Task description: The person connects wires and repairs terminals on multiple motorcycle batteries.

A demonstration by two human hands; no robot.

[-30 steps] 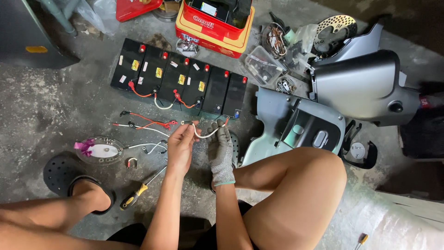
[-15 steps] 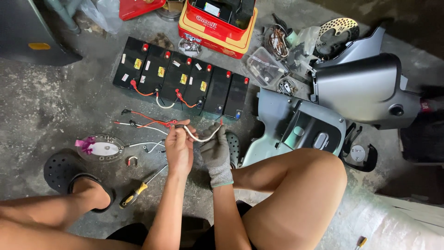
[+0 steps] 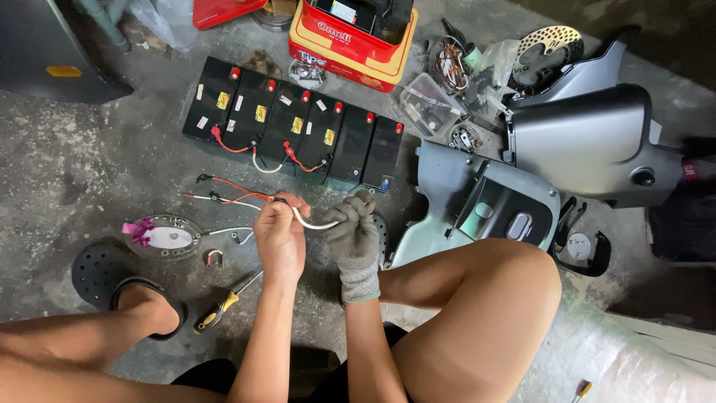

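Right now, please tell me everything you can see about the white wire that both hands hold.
The white wire is a short piece of cable with smooth white insulation, likely plastic. It hangs in a shallow downward curve between the two hands, above the concrete floor and just in front of the row of black batteries. The bare left hand grips one end in a closed fist; the gloved right hand pinches the other end. Both tips are hidden by the fingers, so any terminals cannot be seen. Nothing else touches it.
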